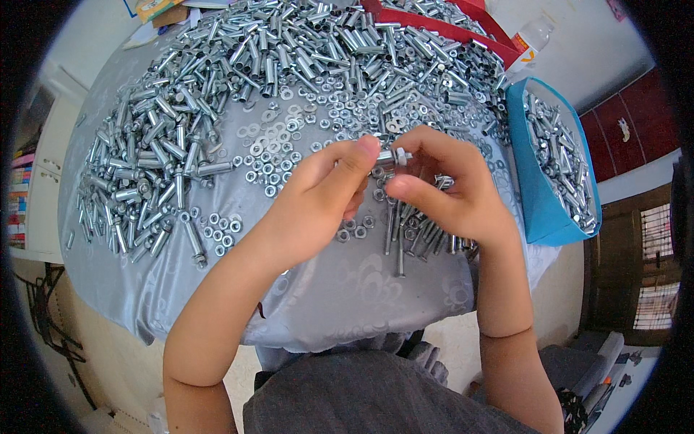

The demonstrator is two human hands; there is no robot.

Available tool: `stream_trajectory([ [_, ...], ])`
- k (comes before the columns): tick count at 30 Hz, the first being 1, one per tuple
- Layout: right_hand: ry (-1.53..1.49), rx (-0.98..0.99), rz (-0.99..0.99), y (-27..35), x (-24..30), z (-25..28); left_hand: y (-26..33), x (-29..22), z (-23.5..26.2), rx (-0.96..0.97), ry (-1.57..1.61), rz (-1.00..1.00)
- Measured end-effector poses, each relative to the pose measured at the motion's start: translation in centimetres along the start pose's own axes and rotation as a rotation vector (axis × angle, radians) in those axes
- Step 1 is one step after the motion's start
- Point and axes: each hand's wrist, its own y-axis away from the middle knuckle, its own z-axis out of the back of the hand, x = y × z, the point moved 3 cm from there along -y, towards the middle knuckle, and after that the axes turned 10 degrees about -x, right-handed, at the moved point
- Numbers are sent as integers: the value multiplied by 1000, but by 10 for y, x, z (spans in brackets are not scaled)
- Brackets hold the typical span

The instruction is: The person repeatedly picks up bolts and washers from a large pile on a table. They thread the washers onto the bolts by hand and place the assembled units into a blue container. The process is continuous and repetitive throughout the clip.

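My left hand (318,199) and my right hand (448,188) meet above the grey cloth-covered table (347,289). Between their fingertips they pinch one small silver bolt with a nut (394,156) on its end. The left thumb and forefinger press on the nut end; the right fingers hold the bolt's shaft, mostly hidden by them. Under my right hand lies a loose bunch of long bolts (416,231). Loose nuts and washers (289,137) are scattered just beyond my fingers.
A large heap of silver sleeves and bolts (267,58) covers the far half of the table. A blue bin (553,163) with assembled bolts stands at the right. Red trays (441,25) and a plastic bottle (531,40) sit at the back right.
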Motion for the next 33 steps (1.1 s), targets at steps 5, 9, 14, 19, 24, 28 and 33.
stream_trajectory([
  [5, -77, 147, -263, 1, -9, 1, 1, -1, 1, 61, -37, -60],
  [9, 43, 146, -84, -1, -8, 7, 3, 1, -1, 55, -94, -111],
  [14, -100, 124, -2, 1, -1, -3, 6, -4, 2, 181, 57, 59],
  [19, -320, 202, -244, 3, 0, -1, 13, -17, -3, 87, -254, -310],
  [24, -567, 158, -510, 7, 4, -6, 17, -18, -7, -44, -486, -829],
  [28, -715, 152, -664, 5, -5, -10, 12, -18, -4, -125, -875, -1115],
  [33, -620, -25, -548, 4, -8, -12, 3, -23, 3, -180, -703, -771],
])
